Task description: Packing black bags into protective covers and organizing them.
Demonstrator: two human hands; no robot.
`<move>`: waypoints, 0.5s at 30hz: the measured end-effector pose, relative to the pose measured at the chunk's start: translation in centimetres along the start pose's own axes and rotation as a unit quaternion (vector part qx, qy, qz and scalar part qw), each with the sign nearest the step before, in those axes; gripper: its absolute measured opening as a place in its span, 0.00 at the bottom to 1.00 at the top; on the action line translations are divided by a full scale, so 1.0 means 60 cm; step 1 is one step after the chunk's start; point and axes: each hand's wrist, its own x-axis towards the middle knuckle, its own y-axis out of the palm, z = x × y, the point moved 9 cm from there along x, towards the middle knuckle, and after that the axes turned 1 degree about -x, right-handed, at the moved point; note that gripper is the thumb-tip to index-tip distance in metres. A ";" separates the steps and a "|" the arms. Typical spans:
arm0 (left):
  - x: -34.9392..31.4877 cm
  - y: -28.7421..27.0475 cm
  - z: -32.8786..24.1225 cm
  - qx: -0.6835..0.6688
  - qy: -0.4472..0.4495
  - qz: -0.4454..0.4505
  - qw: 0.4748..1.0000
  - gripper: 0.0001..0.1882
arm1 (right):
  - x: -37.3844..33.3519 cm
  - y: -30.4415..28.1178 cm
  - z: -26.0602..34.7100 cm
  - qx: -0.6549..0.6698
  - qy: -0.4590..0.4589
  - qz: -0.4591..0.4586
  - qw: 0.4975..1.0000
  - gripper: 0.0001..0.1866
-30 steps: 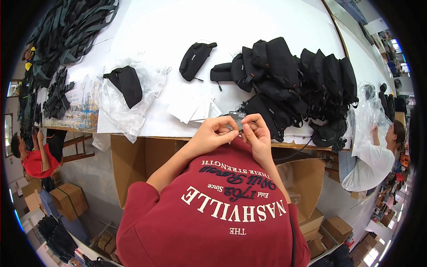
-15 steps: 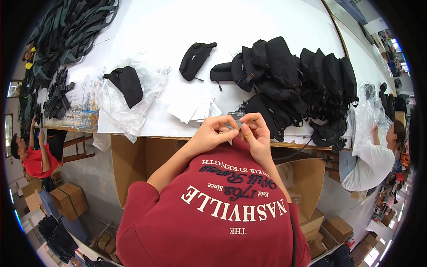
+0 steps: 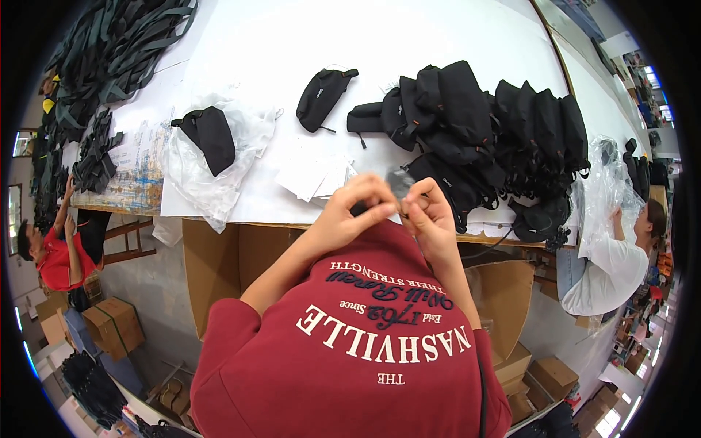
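Observation:
Over the table's near edge, my left hand (image 3: 359, 208) and my right hand (image 3: 431, 215) meet with thumbs and fingers pinched together. Something small and dark, perhaps a cord, sits between the fingertips; its kind is too small to make out. Just beyond them a greyish card-like tag (image 3: 400, 179) shows blurred, partly hidden by the fingers. White paper cards (image 3: 310, 182) lie spread on the table left of my hands. Farther off rests a single black zip pouch (image 3: 323, 100). Close to my right hand begins a heap of black pouches (image 3: 453, 102).
Another black pouch (image 3: 212, 139) lies on crumpled clear plastic (image 3: 248, 139) at the left. Dark straps (image 3: 124, 51) pile up at the far left. An open cardboard box (image 3: 212, 270) stands under the table (image 3: 248, 44). One person (image 3: 58, 255) works left, another (image 3: 613, 270) right.
My right hand has shifted slightly right and up, and the left fingers have lifted a little. The tag has moved right and blurred. Both hands remain pinched.

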 end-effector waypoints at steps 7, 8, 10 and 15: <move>0.007 0.033 -0.001 -0.042 -0.052 0.168 0.984 0.08 | -0.001 0.029 0.054 0.344 -0.020 0.151 0.926 0.09; 0.004 0.031 -0.003 -0.039 -0.047 0.185 0.981 0.09 | -0.003 0.034 0.055 0.357 -0.018 0.169 0.919 0.10; 0.001 0.027 -0.009 -0.061 -0.067 0.191 0.977 0.08 | -0.005 0.044 0.053 0.389 -0.013 0.181 0.903 0.10; 0.010 -0.017 -0.029 0.069 -0.003 0.155 0.986 0.12 | -0.005 0.053 0.051 0.409 -0.009 0.187 0.893 0.10</move>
